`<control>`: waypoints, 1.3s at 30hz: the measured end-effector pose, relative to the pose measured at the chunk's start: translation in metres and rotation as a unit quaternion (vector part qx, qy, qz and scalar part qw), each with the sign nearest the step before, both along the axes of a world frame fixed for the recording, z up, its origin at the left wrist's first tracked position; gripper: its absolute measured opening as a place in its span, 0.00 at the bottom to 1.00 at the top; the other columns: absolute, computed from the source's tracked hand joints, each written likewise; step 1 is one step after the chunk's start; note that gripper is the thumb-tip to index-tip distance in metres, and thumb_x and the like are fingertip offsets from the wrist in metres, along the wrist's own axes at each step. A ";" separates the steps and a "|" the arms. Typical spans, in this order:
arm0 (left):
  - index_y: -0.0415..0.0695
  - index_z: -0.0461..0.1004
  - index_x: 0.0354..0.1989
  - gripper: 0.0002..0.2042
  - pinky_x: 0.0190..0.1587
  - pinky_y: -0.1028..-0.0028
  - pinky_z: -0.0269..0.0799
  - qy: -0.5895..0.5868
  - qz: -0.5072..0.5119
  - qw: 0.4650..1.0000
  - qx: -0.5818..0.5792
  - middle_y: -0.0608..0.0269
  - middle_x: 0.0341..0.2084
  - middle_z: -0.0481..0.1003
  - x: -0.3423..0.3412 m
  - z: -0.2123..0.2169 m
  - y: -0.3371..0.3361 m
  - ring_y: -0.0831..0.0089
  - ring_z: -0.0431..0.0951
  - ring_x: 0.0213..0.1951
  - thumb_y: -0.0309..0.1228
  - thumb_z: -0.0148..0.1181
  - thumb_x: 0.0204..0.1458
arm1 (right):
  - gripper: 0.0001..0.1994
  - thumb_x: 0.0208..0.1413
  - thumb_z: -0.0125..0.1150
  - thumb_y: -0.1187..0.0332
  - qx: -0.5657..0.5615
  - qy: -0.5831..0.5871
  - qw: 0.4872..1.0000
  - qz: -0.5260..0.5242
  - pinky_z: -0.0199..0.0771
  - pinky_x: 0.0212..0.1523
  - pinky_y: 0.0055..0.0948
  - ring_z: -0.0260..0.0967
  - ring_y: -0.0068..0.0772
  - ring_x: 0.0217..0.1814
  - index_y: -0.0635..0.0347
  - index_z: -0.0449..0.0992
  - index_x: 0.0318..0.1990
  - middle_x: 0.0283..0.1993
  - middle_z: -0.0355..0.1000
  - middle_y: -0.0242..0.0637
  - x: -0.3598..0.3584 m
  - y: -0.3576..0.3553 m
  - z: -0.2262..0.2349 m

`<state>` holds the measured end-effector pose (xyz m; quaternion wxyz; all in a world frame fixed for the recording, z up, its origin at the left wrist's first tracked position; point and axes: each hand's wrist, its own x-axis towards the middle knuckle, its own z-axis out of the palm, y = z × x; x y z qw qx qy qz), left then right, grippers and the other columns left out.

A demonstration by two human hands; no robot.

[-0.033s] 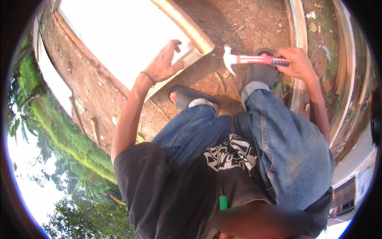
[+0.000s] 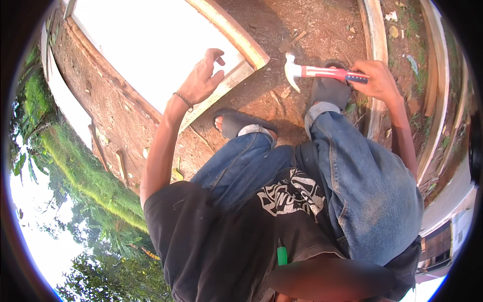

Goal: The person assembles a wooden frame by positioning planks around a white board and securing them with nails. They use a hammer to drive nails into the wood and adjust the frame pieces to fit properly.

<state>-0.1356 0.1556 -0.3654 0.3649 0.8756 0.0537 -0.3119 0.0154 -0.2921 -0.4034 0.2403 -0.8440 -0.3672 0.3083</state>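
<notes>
My right hand (image 2: 377, 79) is wrapped round the dark end of a claw hammer (image 2: 322, 72). The hammer has a red and white handle, lies level in the air above my right foot, and its pale metal head points left. Over the near right corner of a white panel (image 2: 151, 45) with wooden edging is my left hand (image 2: 201, 78), its thumb and forefinger bent and apart. I make out nothing between those fingers. A wooden strip (image 2: 254, 50) borders the panel's right side, and another edge runs beneath my left wrist.
My feet in dark sandals (image 2: 241, 123) stand on brown soil with wood scraps. Long boards (image 2: 377, 35) lie to the right. A wooden beam (image 2: 108, 78) runs along the panel's left side, and green plants (image 2: 85, 166) grow farther left.
The hammer has shifted slightly up and to the right. My left hand has moved a little to the left, its fingers still apart.
</notes>
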 end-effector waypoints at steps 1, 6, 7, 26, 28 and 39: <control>0.39 0.62 0.60 0.18 0.50 0.64 0.73 -0.038 0.017 0.999 0.013 0.52 0.45 0.77 0.007 0.003 0.005 0.65 0.79 0.44 0.30 0.47 0.63 | 0.09 0.47 0.72 0.69 0.029 0.011 0.999 -0.041 0.72 0.30 0.38 0.76 0.45 0.28 0.60 0.78 0.33 0.27 0.75 0.42 -0.002 -0.007 -0.003; 0.36 0.63 0.62 0.16 0.49 0.71 0.77 -0.055 0.124 0.986 -0.099 0.53 0.43 0.81 0.051 0.028 -0.024 0.73 0.80 0.44 0.22 0.46 0.67 | 0.09 0.52 0.73 0.73 0.020 0.011 0.972 -0.236 0.73 0.31 0.26 0.76 0.23 0.29 0.64 0.80 0.38 0.28 0.78 0.36 -0.033 -0.013 -0.028; 0.33 0.66 0.61 0.16 0.50 0.70 0.80 -0.047 0.161 0.972 -0.164 0.51 0.44 0.81 0.058 0.026 -0.031 0.71 0.83 0.46 0.23 0.51 0.67 | 0.07 0.57 0.70 0.74 0.019 0.065 0.958 -0.279 0.72 0.32 0.22 0.74 0.16 0.32 0.66 0.79 0.40 0.29 0.78 0.30 -0.040 -0.010 -0.039; 0.38 0.79 0.27 0.16 0.27 0.73 0.73 -0.006 -0.088 0.996 0.009 0.62 0.18 0.80 0.120 -0.041 -0.096 0.76 0.80 0.23 0.38 0.65 0.60 | 0.10 0.61 0.64 0.69 0.105 0.177 0.915 -0.346 0.75 0.34 0.23 0.79 0.23 0.32 0.67 0.77 0.45 0.29 0.80 0.37 -0.048 0.015 -0.042; 0.39 0.80 0.25 0.16 0.27 0.71 0.73 -0.032 -0.134 0.990 0.023 0.61 0.17 0.79 0.118 -0.042 -0.095 0.73 0.79 0.21 0.38 0.65 0.60 | 0.12 0.63 0.63 0.68 0.126 0.181 0.918 -0.329 0.76 0.34 0.24 0.79 0.24 0.33 0.66 0.75 0.48 0.30 0.80 0.37 -0.047 0.019 -0.042; 0.42 0.85 0.29 0.15 0.26 0.67 0.73 -0.072 -0.131 0.988 0.045 0.61 0.17 0.79 0.112 -0.042 -0.095 0.69 0.79 0.20 0.41 0.65 0.60 | 0.14 0.73 0.51 0.56 0.190 0.431 0.757 -0.453 0.54 0.15 0.17 0.56 0.10 0.17 0.59 0.70 0.47 0.24 0.63 0.25 -0.048 0.043 -0.021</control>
